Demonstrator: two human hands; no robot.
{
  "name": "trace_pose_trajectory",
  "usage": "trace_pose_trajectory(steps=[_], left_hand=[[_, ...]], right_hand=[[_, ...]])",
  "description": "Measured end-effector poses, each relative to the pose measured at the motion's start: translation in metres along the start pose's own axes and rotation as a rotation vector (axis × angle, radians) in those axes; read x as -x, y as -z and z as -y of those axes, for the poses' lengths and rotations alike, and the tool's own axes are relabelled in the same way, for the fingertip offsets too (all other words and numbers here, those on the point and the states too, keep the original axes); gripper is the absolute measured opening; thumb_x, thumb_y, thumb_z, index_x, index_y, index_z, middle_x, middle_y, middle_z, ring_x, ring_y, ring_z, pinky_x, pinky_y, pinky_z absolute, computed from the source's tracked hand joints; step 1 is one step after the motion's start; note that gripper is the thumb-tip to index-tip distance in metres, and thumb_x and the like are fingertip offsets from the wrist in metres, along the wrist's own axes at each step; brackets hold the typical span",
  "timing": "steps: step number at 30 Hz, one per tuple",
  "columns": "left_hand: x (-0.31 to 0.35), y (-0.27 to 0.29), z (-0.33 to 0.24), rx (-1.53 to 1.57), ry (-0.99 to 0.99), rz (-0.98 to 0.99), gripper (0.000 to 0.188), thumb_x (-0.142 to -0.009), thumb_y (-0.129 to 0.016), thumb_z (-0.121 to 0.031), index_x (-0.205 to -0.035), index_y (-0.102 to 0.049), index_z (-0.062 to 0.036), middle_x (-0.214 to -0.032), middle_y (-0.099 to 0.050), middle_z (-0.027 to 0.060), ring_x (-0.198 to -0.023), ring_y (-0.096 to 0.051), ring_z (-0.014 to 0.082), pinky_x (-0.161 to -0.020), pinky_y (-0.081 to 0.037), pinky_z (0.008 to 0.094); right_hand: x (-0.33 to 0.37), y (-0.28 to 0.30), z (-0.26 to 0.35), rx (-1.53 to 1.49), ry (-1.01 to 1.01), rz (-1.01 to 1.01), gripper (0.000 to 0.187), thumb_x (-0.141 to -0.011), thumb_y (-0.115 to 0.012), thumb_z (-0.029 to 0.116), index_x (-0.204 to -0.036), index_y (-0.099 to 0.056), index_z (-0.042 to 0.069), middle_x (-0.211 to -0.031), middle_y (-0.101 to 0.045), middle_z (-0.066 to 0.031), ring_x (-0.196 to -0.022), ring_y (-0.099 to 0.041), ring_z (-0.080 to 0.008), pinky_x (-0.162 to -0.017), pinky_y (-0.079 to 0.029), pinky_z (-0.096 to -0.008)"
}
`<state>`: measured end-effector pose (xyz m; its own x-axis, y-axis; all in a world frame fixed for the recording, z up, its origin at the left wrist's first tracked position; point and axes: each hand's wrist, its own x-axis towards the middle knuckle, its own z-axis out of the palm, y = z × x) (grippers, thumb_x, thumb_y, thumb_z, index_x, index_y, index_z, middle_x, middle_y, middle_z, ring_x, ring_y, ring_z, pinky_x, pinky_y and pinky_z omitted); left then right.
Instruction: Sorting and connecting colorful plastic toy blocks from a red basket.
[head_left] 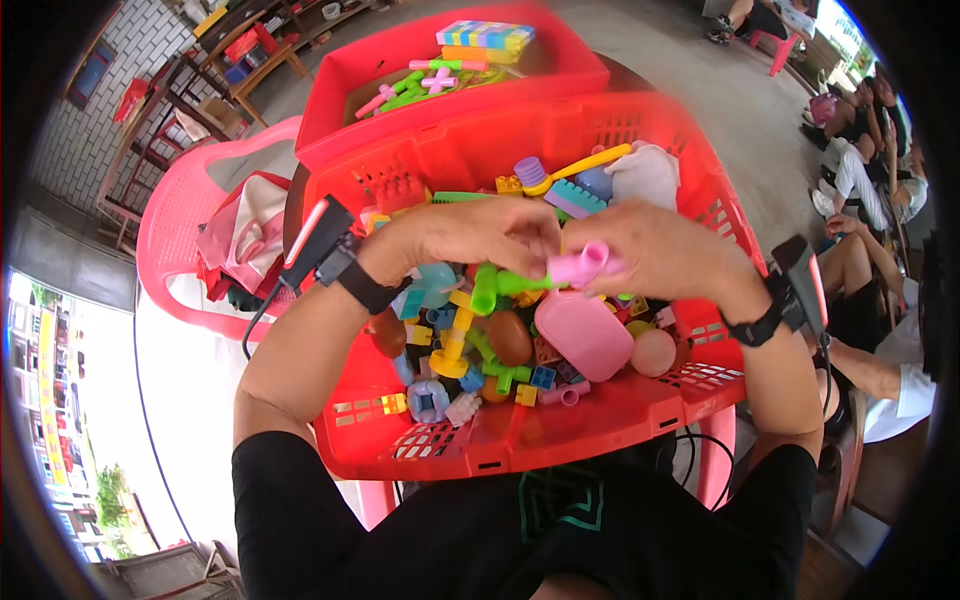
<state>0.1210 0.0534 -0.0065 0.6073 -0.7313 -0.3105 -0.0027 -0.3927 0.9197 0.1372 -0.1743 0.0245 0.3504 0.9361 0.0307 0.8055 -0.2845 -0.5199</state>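
Note:
Above a red plastic basket (520,440) full of toy pieces, my two hands meet over a pair of toy pipe connectors. My left hand (465,240) is closed with its fingertips on the green pipe connector (486,290). The pink pipe connector (580,266) is pinched in my right hand (665,250). Green and pink pieces touch end to end; whether they are fully joined is hidden by my fingers. Just below them lie a pink oval lid-like piece (585,335), a yellow pipe piece (452,345) and a brown egg-shaped piece (509,338).
Behind the basket stands a red box (450,125) with pipe connectors and a stack of coloured blocks (487,38). A pink plastic chair (175,215) at left carries cloth (245,230). Several people sit along the right side. Cables hang from both wrist devices.

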Motion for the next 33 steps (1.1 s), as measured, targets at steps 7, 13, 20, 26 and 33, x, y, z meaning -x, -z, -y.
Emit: trace_pose_trajectory(steps=[7, 13, 20, 26, 33], left_hand=[[-0.01, -0.043, 0.03, -0.238, -0.153, 0.088, 0.048, -0.073, -0.071, -0.026, -0.11, -0.054, -0.0021, -0.091, -0.061, 0.011, -0.084, -0.058, 0.023, -0.075, -0.046, 0.032], [-0.013, -0.035, 0.012, -0.515, 0.003, 0.055, 0.031, -0.078, -0.065, -0.015, -0.105, -0.057, -0.0032, -0.094, -0.063, 0.0136, -0.086, -0.059, 0.0247, -0.076, -0.047, 0.0326], [0.022, -0.006, -0.014, -0.678, 0.188, 0.037, 0.029, -0.072, -0.061, -0.004, -0.101, -0.058, -0.0032, -0.085, -0.06, 0.0148, -0.076, -0.058, 0.0241, -0.066, -0.047, 0.0324], [0.005, -0.006, -0.008, -0.275, -0.028, -0.291, 0.04, -0.077, -0.066, -0.018, -0.111, -0.05, -0.0053, -0.084, -0.05, 0.002, -0.08, -0.05, 0.0112, -0.071, -0.043, 0.0271], [0.003, -0.007, -0.007, -0.089, -0.082, -0.469, 0.037, -0.076, -0.065, -0.012, -0.108, -0.049, -0.0041, -0.093, -0.055, 0.0063, -0.085, -0.052, 0.015, -0.073, -0.043, 0.0302]], right_hand=[[-0.002, -0.023, 0.02, 0.418, 0.076, 0.057, 0.02, -0.076, -0.06, 0.018, -0.091, -0.053, 0.006, -0.081, -0.057, -0.0105, -0.075, -0.06, -0.0275, -0.064, -0.049, -0.0357], [0.006, -0.019, 0.03, 0.314, 0.025, 0.062, 0.016, -0.08, -0.053, 0.014, -0.086, -0.057, 0.0, -0.078, -0.061, -0.0176, -0.076, -0.063, -0.0303, -0.067, -0.049, -0.0376], [0.029, 0.016, 0.027, 0.327, -0.005, -0.035, 0.027, -0.072, -0.061, 0.008, -0.098, -0.058, 0.001, -0.081, -0.063, -0.014, -0.077, -0.062, -0.0285, -0.066, -0.049, -0.0365], [0.002, 0.024, -0.014, -0.458, -0.153, -0.231, 0.023, -0.074, -0.065, 0.012, -0.094, -0.061, 0.002, -0.083, -0.065, -0.0064, -0.076, -0.062, -0.0145, -0.069, -0.049, -0.0278], [0.003, 0.022, -0.017, -0.602, -0.231, -0.237, 0.022, -0.072, -0.065, 0.011, -0.09, -0.06, -0.001, -0.08, -0.065, -0.007, -0.074, -0.061, -0.0131, -0.069, -0.048, -0.0262]])
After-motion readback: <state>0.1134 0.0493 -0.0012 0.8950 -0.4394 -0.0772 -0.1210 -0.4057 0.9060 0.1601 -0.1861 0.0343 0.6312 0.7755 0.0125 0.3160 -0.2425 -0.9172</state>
